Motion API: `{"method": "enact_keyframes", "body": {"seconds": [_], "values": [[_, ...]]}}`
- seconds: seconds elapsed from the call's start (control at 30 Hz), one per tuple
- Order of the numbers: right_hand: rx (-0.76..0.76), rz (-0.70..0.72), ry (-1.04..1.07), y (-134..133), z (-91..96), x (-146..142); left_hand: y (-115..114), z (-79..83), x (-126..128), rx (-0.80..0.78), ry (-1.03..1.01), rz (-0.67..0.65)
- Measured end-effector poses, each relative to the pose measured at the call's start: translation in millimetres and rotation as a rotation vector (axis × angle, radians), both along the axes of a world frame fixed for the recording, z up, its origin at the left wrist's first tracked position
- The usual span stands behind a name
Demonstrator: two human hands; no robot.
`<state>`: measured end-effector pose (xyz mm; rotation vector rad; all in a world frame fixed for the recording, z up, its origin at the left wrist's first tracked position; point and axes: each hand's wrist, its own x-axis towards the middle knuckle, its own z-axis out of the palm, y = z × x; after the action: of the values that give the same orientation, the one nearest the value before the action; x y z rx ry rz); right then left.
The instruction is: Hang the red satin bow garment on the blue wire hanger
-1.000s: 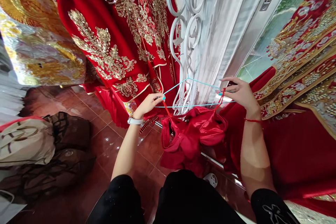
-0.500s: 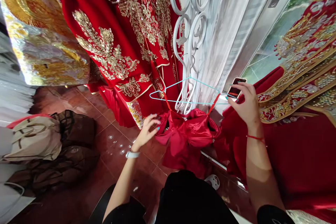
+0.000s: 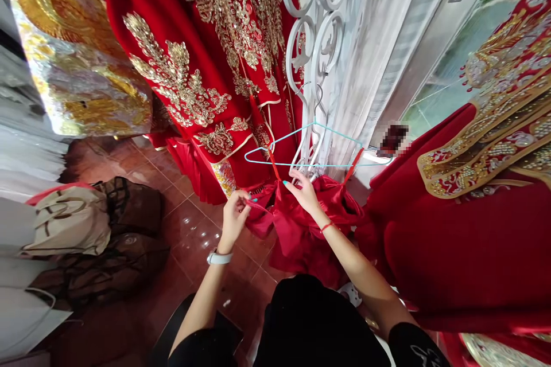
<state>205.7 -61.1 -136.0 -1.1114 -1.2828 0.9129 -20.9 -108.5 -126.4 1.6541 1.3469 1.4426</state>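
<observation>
Blue wire hanger (image 3: pixel 301 165) hooked on white iron scrollwork (image 3: pixel 316 51), long bar running sideways; left hand (image 3: pixel 235 219) pinches a red strap (image 3: pixel 258 205), right hand (image 3: pixel 305 194) on red satin (image 3: pixel 301 223), grip unclear.

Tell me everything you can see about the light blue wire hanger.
The light blue wire hanger is a thin, smooth triangle, hanging roughly level in front of white scrollwork. A slim grey hook rises above its apex, though how it catches is hard to tell. Two red straps of a red satin garment rise to its sloping arms, one each side, with the garment below. The left hand and right hand are beneath it, not touching it.
</observation>
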Motion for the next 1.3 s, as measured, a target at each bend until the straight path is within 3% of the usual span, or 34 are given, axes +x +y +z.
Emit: {"method": "enact_keyframes", "body": {"seconds": [0.07, 0.13, 0.2, 0.27, 0.37, 0.47, 0.7, 0.97, 1.1, 1.3], "values": [[-0.014, 0.158, 0.159, 16, -1.7, -10, 6, -1.9, 12, -0.041, -0.218, 0.118], [-0.009, 0.296, 0.267, 28, -0.9, -15, 12, -5.8, 20, -0.218, -0.371, 0.153], [-0.013, 0.338, 0.28, 35, 0.3, -18, 16, -9.6, 23, -0.458, -0.483, 0.127], [-0.006, 0.298, 0.227, 37, 1.5, -19, 17, -10.9, 22, -0.583, -0.563, 0.1], [0.013, 0.276, 0.181, 34, 4.8, -19, 16, -5.1, 18, -0.456, -0.614, 0.109], [-0.011, 0.367, 0.185, 31, 10.6, -22, 21, 7.7, 17, -0.276, -0.602, 0.114], [-0.076, 0.386, 0.217, 31, 14.7, -23, 53, 44.1, 17, -0.013, -0.449, 0.172], [-0.084, 0.391, 0.281, 33, 8.3, -19, 76, 99.4, 45, 0.012, 0.022, -0.202], [-0.104, 0.347, 0.268, 33, 4.6, -15, 76, 96.3, 60, 0.038, 0.158, -0.19], [-0.15, 0.408, 0.24, 32, 8.3, -11, 68, 71.8, 62, 0.033, 0.039, -0.153]]}}
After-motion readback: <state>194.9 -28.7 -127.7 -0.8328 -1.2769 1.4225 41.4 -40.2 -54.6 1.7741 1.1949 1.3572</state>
